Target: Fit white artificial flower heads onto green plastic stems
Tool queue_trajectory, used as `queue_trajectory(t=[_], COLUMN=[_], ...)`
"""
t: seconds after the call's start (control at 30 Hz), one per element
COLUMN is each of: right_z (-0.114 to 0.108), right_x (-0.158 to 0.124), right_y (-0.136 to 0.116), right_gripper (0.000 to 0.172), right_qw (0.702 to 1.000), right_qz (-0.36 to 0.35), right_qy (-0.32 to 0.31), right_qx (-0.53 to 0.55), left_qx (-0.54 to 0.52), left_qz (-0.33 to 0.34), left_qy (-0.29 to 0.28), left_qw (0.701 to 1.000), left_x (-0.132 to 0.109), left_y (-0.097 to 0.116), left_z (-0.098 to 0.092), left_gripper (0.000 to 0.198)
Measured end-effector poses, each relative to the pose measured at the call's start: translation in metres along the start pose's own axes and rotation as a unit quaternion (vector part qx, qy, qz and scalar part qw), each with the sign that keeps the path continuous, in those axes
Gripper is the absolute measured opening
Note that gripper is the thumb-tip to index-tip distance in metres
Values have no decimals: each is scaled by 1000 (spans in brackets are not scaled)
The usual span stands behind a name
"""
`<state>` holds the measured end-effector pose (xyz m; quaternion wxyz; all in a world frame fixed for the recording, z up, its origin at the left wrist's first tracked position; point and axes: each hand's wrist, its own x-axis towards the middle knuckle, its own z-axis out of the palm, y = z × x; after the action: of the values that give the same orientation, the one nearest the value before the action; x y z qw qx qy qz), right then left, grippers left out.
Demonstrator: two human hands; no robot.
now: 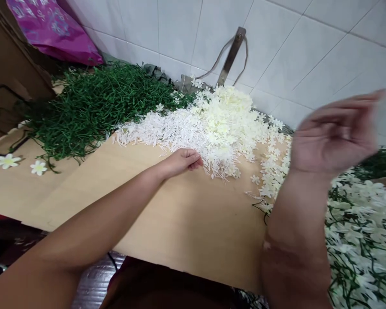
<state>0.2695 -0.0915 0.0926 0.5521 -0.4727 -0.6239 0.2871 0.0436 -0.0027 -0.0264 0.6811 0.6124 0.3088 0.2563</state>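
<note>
My left hand [184, 161] is at the front edge of a heap of thin white stamen-like sticks [176, 128]. Its fingers are pressed together, and I cannot make out what they hold, if anything. Pale yellow plastic flower heads [228, 116] are piled against the sticks on the right. My right hand [334, 135] is raised on the right side, above the loose flower heads, with its palm showing. Motion smears its curled fingers, so anything in them is hidden from me.
Green plastic stems [116, 98] form a big heap at the back left. Assembled white flowers on stems [366, 231] fill the right side. Two single flowers [38, 167] lie left on the cardboard surface [167, 223]. A pink bag [61, 30] and a tiled wall [180, 30] stand behind.
</note>
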Motion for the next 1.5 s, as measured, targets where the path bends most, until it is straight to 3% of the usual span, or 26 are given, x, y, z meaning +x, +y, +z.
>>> queue_trajectory(t=[0.17, 0.27, 0.47, 0.53, 0.6, 0.67, 0.8, 0.97, 1.07, 1.17, 1.27, 1.33, 1.4, 1.5], right_z=[84, 118, 154, 157, 153, 144, 120, 99, 87, 73, 59, 52, 47, 43], right_x=[46, 70, 91, 92, 92, 91, 90, 85, 77, 65, 54, 49, 45, 42], right_y=[45, 72, 99, 101, 101, 100, 100, 100, 95, 87, 82, 82, 84, 88], right_gripper=[29, 30, 29, 23, 17, 12, 10, 4, 8, 12, 12, 14, 19, 29], right_qw=[980, 950, 858, 828, 817, 833, 901, 977, 994, 994, 990, 986, 982, 972], right_qz=[-52, -82, -67, -62, -63, -65, -32, 25, 57, 89, 109, 116, 129, 154], right_qy=[-72, -113, -166, -195, -201, -173, -77, 31, 60, 61, 91, 111, 118, 124], right_qx=[-178, -279, -482, -522, -537, -521, -425, -208, -78, -11, 16, 40, 76, 129], left_qx=[16, 46, 107, 97, 100, 114, 148, 151, 136, 151, 263, 400, 482, 541], left_qz=[-2, 9, 41, 36, 32, 32, 41, 41, 25, 33, 79, 92, 33, -50], left_qy=[-9, -14, -22, -30, -36, -38, -37, -30, -13, 70, 203, 290, 364, 413], left_qw=[1000, 999, 993, 994, 994, 992, 987, 987, 990, 985, 940, 864, 796, 731], left_x=[-1, 0, 3, 5, 6, 7, 8, 5, 4, 11, 28, 43, 55, 68], left_y=[0, 0, -5, -8, -11, -13, -13, -12, -4, 16, 42, 57, 65, 65], left_z=[2, 4, 5, 5, 4, 3, 2, 4, 4, -9, -41, -68, -94, -121], left_gripper=[27, 27, 24, 23, 23, 25, 27, 26, 24, 20, 19, 22, 28, 36])
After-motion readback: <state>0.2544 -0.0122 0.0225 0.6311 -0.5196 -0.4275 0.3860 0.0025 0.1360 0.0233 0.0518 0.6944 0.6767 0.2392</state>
